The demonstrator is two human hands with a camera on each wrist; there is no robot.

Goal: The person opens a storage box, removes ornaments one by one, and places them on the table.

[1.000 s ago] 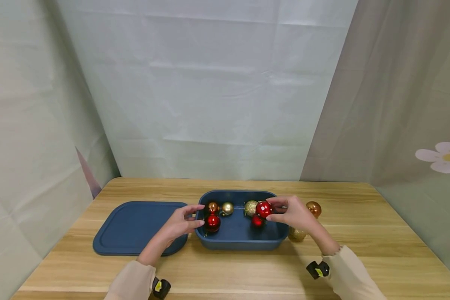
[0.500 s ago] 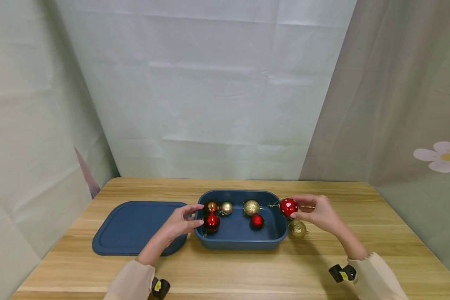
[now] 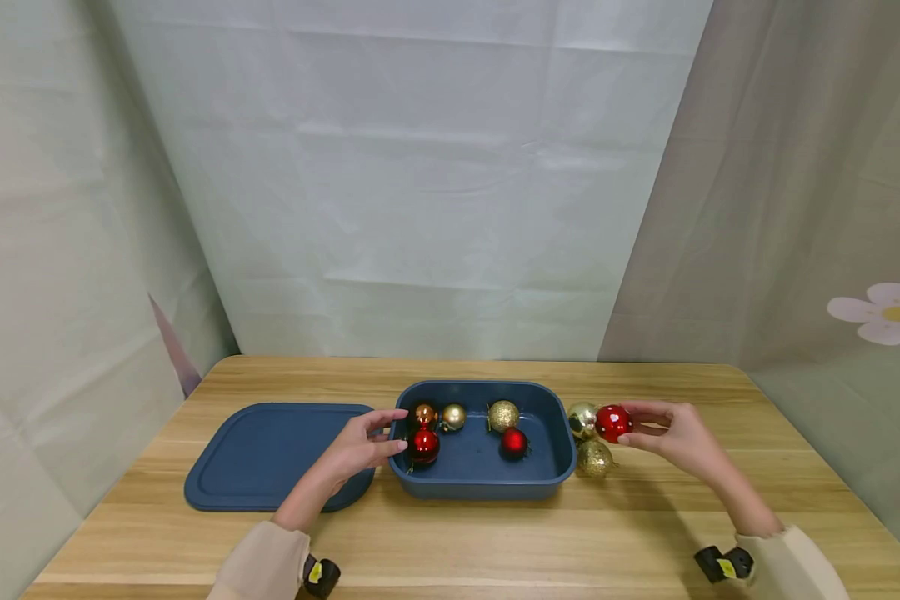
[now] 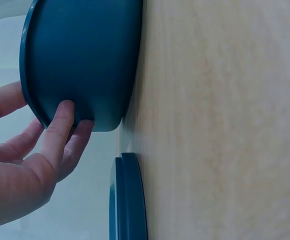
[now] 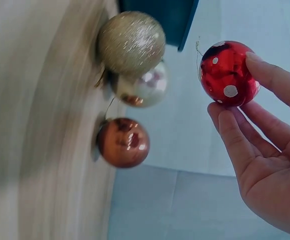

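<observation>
A red dotted bauble (image 3: 613,422) is pinched in the right hand (image 3: 675,433), right of the blue box (image 3: 482,479). The box's left rim is gripped by the left hand (image 3: 356,448). The bauble is best set down gently, clear of the gold baubles (image 3: 594,457).

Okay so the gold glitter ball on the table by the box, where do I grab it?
Pinch the gold glitter ball across its round middle, coming from above or its right. The blue box wall stands close on its left, and a shiny gold ball sits just behind.

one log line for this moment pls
left hand holds bin rim | right hand holds spotted red bauble off table | four baubles in bin
</observation>
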